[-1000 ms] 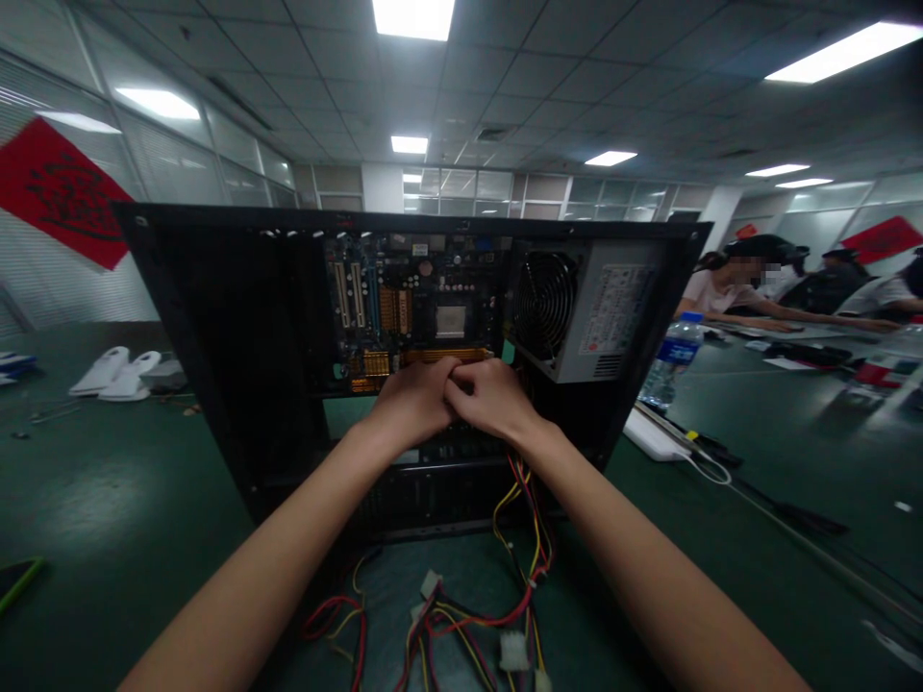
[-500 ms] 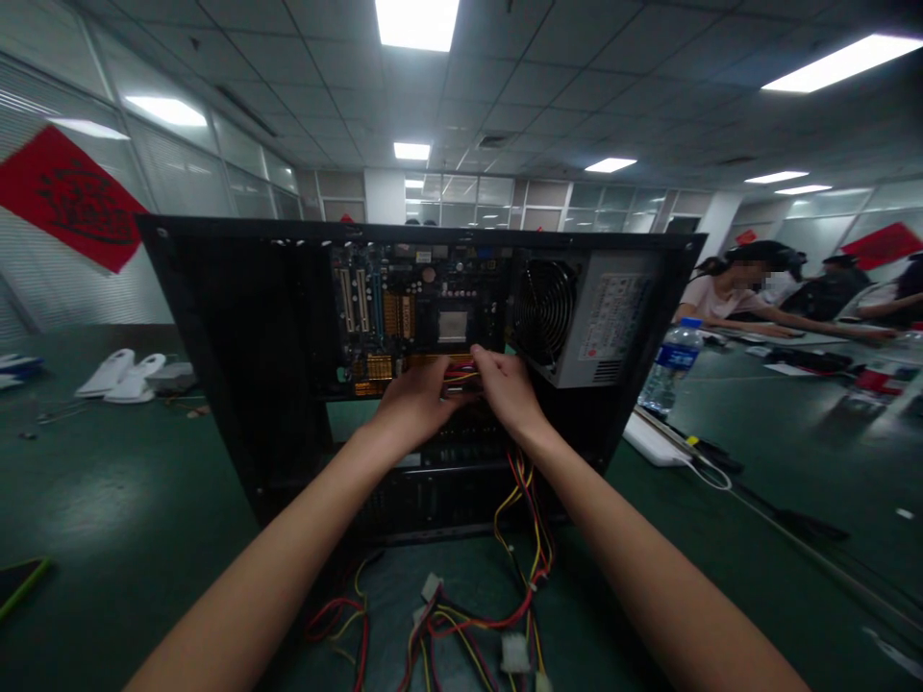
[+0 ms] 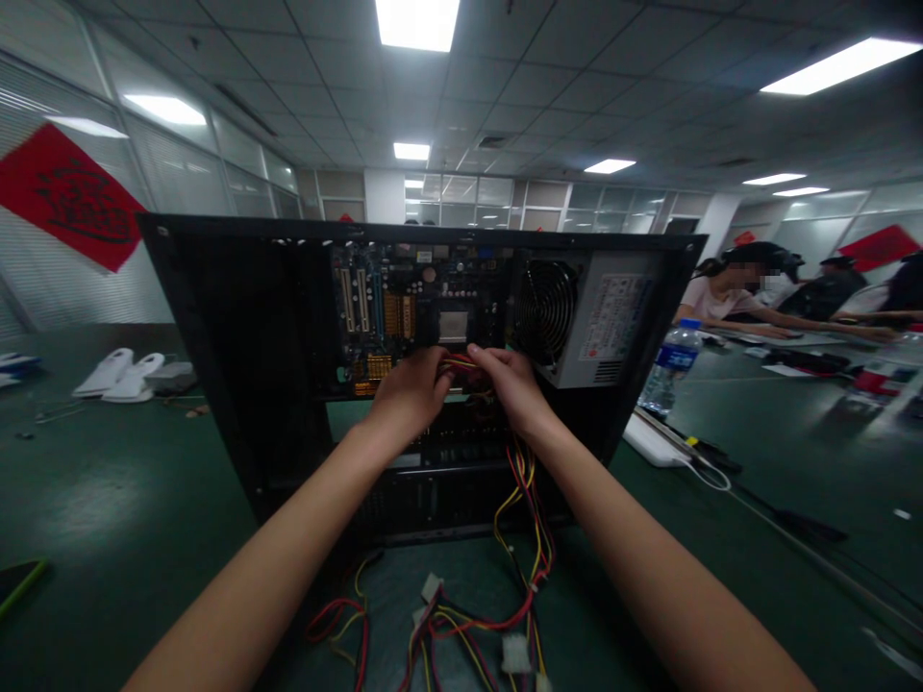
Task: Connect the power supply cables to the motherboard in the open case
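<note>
Green tabletop [image 3: 108, 500]; hands [image 3: 408, 392] [image 3: 517, 392] hold wires [image 3: 460, 363] between case edges [image 3: 425, 232].

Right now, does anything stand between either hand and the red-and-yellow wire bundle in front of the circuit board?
Nothing visible does. The left hand and right hand meet the wire bundle from either side, in front of the circuit board. The hanging wires drop below the right hand, outside that gap.

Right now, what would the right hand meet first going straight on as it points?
Past the red and yellow wires it grips, the right hand probably meets the motherboard first; depth is unclear.
</note>
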Demonstrator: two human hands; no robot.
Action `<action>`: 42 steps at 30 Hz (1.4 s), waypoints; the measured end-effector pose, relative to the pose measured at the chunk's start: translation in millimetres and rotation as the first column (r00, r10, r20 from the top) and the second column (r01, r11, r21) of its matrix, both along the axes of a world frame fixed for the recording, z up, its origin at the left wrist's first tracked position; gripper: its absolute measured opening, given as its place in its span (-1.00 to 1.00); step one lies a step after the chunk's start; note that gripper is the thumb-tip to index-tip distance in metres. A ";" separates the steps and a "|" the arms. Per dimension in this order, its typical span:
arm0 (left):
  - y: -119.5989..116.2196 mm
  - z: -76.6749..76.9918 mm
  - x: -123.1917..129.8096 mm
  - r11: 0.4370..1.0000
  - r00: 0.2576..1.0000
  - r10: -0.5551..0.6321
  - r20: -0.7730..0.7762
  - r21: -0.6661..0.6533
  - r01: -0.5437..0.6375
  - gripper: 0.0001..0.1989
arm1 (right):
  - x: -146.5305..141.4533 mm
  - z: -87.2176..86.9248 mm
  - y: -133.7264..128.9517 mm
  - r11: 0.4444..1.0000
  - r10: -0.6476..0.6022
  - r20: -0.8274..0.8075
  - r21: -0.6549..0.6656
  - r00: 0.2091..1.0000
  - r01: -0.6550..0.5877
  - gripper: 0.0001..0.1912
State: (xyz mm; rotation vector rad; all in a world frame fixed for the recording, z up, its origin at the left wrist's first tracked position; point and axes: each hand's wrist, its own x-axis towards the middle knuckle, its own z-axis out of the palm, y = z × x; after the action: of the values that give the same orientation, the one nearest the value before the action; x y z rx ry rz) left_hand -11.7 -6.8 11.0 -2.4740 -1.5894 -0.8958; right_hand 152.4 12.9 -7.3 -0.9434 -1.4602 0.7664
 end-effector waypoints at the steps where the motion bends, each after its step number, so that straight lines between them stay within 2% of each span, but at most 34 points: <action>1: 1.4 1.5 -0.9 1.000 1.000 0.003 0.012 0.018 -0.004 -0.68 | 0.3 1.3 -1.0 1.000 -0.003 -0.024 0.002 1.000 0.003 -0.49; 4: 5.8 3.4 -4.1 0.998 1.000 -0.002 0.019 0.058 0.001 -0.69 | -0.2 4.0 -4.0 0.998 0.061 -0.054 -0.016 0.997 -0.062 -0.46; 7: 8.6 1.7 -5.7 0.990 0.993 -0.101 0.061 0.106 0.094 -0.68 | -1.6 5.3 -6.8 0.996 0.080 -0.045 -0.032 0.996 -0.081 -0.46; 11: 9.7 -1.4 -5.3 0.966 0.967 -0.235 0.096 0.134 0.221 -0.62 | -1.8 5.5 -10.2 0.986 -0.035 0.057 0.167 0.998 0.025 -0.73; 14: 8.6 -1.9 -4.7 0.963 0.960 -0.254 0.119 0.128 0.239 -0.57 | -0.7 4.2 -10.9 0.963 0.056 0.119 0.255 0.991 -0.085 -0.72; 17: 5.2 -1.0 -4.3 0.959 0.948 -0.268 0.170 0.142 0.246 -0.40 | 0.8 1.4 -9.5 0.902 0.123 0.218 0.383 0.968 -0.201 -0.70; 20: 1.7 0.1 -4.0 0.932 0.917 -0.354 0.182 0.146 0.330 -0.28 | 2.2 -1.9 -8.9 0.846 0.029 0.361 0.488 0.932 -0.215 -0.77; 24: 1.9 -0.1 -4.0 0.898 0.888 -0.426 0.175 0.200 0.391 -0.36 | 5.3 -2.9 -11.2 0.772 -0.201 0.490 0.612 0.848 -0.171 -0.78; 28: 4.8 1.5 -7.7 0.918 0.908 -0.363 0.207 0.244 0.311 -0.50 | 8.1 -1.5 -13.3 0.725 -0.424 0.534 0.684 0.732 -0.079 -0.74; 31: 4.8 8.6 -15.2 0.945 0.945 -0.292 0.144 0.193 0.263 -0.54 | 7.6 -2.2 -12.3 0.653 -0.545 0.481 0.757 0.687 -0.012 -0.78; 33: 4.4 15.8 -22.6 0.974 0.978 -0.197 0.071 0.128 0.187 -0.53 | 6.5 -3.2 -10.9 0.619 -0.585 0.440 0.785 0.681 0.025 -0.81; 35: 4.8 23.3 -31.0 0.993 0.994 -0.103 0.018 0.059 0.102 -0.54 | 5.4 -3.9 -9.8 0.619 -0.580 0.427 0.785 0.694 0.034 -0.83; 36: 5.2 26.7 -35.2 0.995 0.996 -0.093 -0.002 0.021 0.093 -0.56 | 5.0 -4.1 -9.6 0.628 -0.569 0.429 0.778 0.701 0.034 -0.83; 42: 6.4 37.9 -54.3 0.966 0.961 -0.243 -0.135 -0.124 0.227 -0.65 | 3.6 -3.9 -11.8 0.691 -0.550 0.478 0.721 0.685 0.052 -0.73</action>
State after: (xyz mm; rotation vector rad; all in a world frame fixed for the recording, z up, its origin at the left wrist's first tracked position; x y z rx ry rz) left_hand -65.9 -0.3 48.9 -2.7756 -1.3513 -0.6431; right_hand 156.1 1.1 -11.2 -0.8960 -1.9113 -0.4591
